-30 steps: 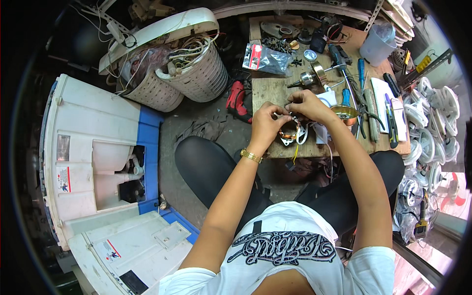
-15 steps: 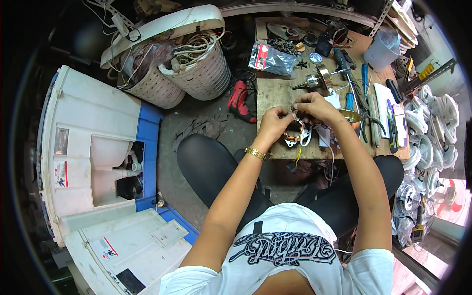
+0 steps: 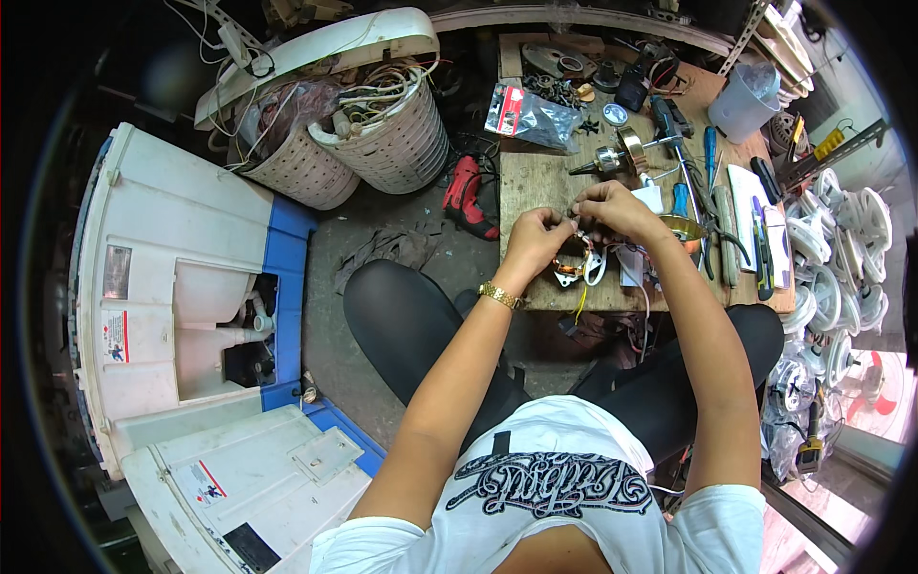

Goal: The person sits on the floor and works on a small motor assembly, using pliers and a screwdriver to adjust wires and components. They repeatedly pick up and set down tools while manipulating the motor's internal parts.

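My left hand [image 3: 535, 243], with a gold watch on its wrist, and my right hand [image 3: 616, 210] meet over the near part of the wooden workbench [image 3: 526, 182]. Fingertips of both hands are pinched close together; whatever small thing they hold is hidden. Right below them lies a motor stator [image 3: 571, 278], a ring with copper windings and white parts. Yellow wires [image 3: 580, 302] trail from it over the bench's front edge. A brass-coloured round cover [image 3: 683, 228] sits beside my right wrist.
Beyond my hands lies a motor rotor with a shaft [image 3: 608, 160]. Screwdrivers [image 3: 710, 151], pliers and a cutter knife [image 3: 763, 251] crowd the right side. A plastic bag of parts [image 3: 535, 117] and a translucent bucket [image 3: 745, 99] stand farther back. A red power tool [image 3: 467, 196] lies left of the bench.
Almost nothing differs. Both hands stay pinched over the stator, and the whole view has shifted very slightly.
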